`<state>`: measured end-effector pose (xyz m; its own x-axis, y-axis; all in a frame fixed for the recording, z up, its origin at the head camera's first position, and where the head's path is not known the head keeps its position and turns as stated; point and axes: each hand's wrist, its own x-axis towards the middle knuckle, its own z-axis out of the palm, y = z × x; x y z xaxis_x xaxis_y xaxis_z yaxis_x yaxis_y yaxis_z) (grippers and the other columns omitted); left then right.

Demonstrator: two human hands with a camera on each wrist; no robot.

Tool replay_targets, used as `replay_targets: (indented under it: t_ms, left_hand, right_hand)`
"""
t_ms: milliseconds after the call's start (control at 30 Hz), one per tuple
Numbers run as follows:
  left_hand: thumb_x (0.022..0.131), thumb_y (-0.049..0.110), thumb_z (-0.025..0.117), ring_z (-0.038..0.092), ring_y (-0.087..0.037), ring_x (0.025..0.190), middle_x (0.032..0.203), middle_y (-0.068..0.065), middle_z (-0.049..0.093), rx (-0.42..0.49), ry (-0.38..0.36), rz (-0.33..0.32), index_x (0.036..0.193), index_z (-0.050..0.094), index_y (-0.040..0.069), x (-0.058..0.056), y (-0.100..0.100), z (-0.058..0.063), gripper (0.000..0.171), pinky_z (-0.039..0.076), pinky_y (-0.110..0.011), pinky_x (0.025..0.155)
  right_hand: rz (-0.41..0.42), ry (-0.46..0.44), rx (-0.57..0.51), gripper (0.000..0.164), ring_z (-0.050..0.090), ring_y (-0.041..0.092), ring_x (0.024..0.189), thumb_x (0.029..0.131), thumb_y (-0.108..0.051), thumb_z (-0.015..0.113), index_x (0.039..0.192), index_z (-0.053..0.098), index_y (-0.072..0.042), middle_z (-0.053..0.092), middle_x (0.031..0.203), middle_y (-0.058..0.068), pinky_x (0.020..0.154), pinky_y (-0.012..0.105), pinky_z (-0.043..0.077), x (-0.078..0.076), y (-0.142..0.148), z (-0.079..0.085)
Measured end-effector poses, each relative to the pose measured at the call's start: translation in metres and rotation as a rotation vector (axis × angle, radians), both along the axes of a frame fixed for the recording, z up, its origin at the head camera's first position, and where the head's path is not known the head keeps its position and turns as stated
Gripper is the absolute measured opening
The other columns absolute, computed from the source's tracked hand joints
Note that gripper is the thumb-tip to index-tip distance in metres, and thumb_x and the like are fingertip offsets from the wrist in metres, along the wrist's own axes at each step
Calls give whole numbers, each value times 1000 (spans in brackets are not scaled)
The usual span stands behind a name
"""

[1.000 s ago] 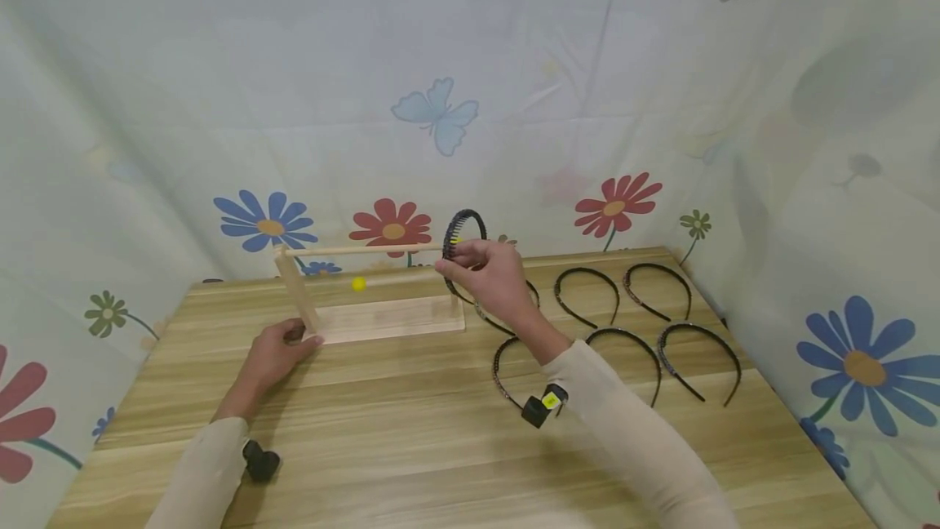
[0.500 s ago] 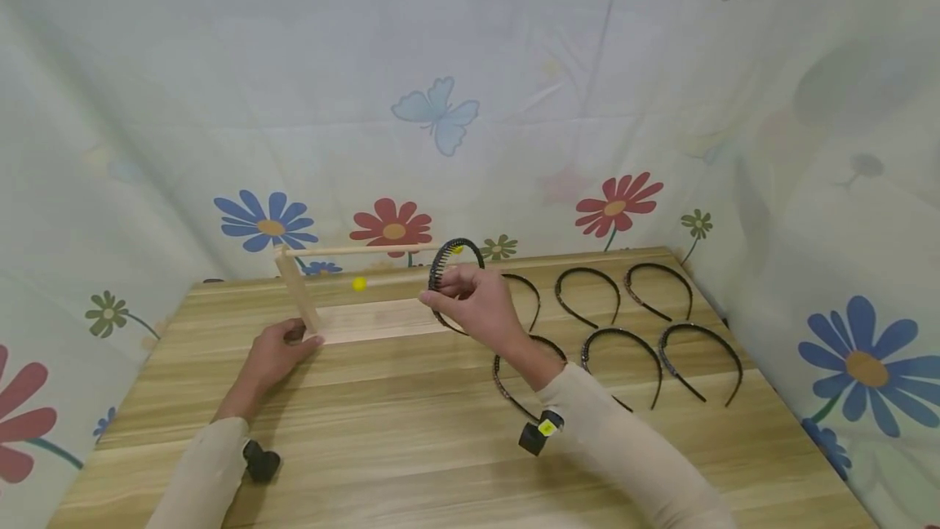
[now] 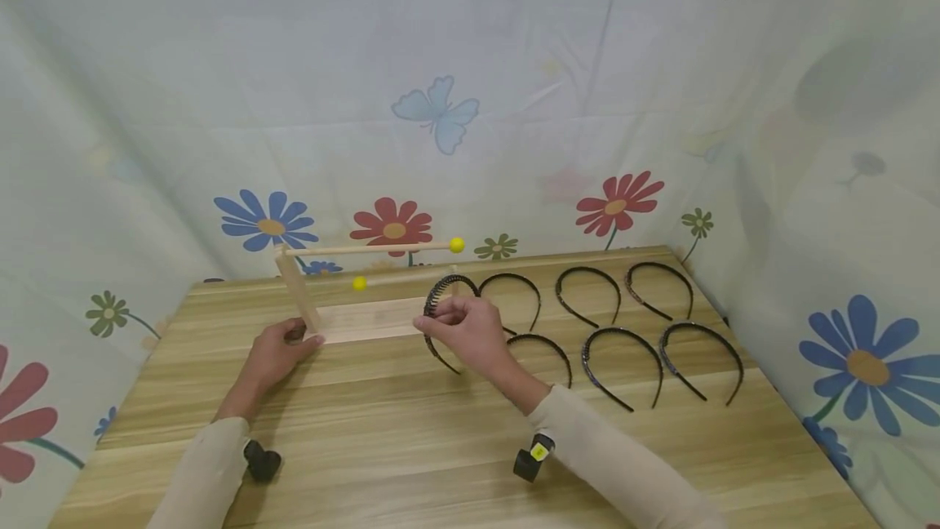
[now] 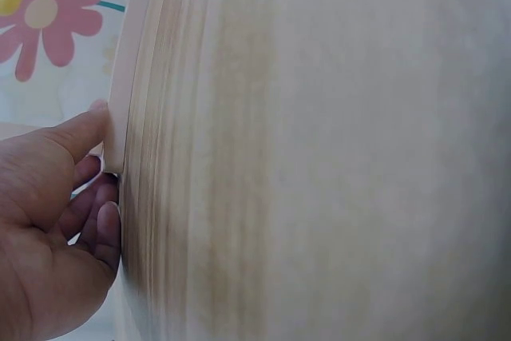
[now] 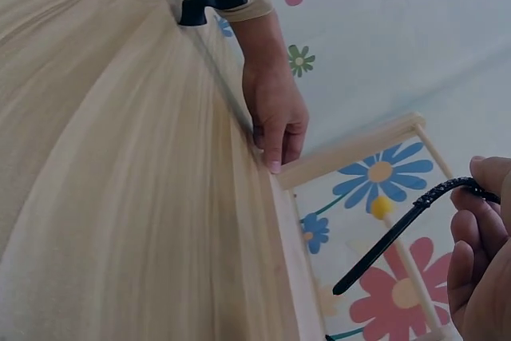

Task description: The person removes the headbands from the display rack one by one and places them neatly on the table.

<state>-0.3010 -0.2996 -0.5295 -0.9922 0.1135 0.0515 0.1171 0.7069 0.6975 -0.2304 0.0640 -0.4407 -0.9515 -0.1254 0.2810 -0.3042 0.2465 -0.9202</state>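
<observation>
My right hand [image 3: 473, 335] pinches a black toothed headband [image 3: 438, 291] between thumb and fingers, at the right front of a wooden rack. In the right wrist view, a beaded stretch of the headband [image 5: 382, 243] sits by the fingertips and a smooth arm points down. My left hand [image 3: 270, 359] grips the left end of the rack's base [image 3: 367, 322]. The left wrist view has its thumb on the base's edge and its fingers curled below. From the rack's left upright [image 3: 297, 288] a bar [image 3: 367, 251] runs right to a yellow ball tip [image 3: 457, 245].
A second, lower yellow ball [image 3: 359, 284] shows behind the base. Several black headbands lie in two rows on the right of the wooden table [image 3: 352, 447], the nearest one [image 3: 561, 349] partly behind my right hand. A flowered cloth [image 3: 529, 153] hangs behind.
My right hand has carried the headband down from the bar's right end, toward me and slightly left. The yellow ball tip is now uncovered. My left hand has stayed put.
</observation>
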Motion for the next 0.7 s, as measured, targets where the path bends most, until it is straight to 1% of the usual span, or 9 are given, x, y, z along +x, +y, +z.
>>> replay_targets:
  t_ms: [167, 333, 567, 700]
  left_hand:
    - [100, 34, 68, 56, -49, 128, 139, -33, 56, -4, -14, 9, 143, 49, -11, 0, 0, 0, 66, 45, -63, 105]
    - [100, 31, 69, 54, -50, 129, 140, -33, 55, -4, -19, 14, 144, 49, -11, -1, -2, 1, 64, 44, -63, 107]
    - [100, 33, 68, 55, -50, 129, 140, -33, 55, -3, -21, 5, 144, 49, -11, -2, -2, -1, 65, 44, -63, 106]
    - [100, 35, 68, 54, -49, 129, 140, -33, 55, 4, -26, 4, 144, 48, -11, -1, -2, 0, 67, 44, -63, 107]
  right_hand:
    - [-26, -38, 20, 25, 70, 9, 72, 83, -34, 87, 91, 78, -12, 75, 79, -3, 66, 26, 58, 2, -4, -8]
    - [-47, -48, 37, 25, 69, 9, 70, 82, -36, 87, 87, 78, -13, 74, 77, -5, 64, 27, 57, 4, -7, -15]
    - [-60, -55, 85, 25, 67, 7, 67, 82, -36, 88, 83, 78, -13, 73, 74, -5, 61, 26, 56, 7, -12, -28]
    - [-54, -106, 96, 24, 67, 9, 66, 82, -37, 87, 83, 78, -14, 73, 74, -6, 60, 27, 56, 9, -16, -34]
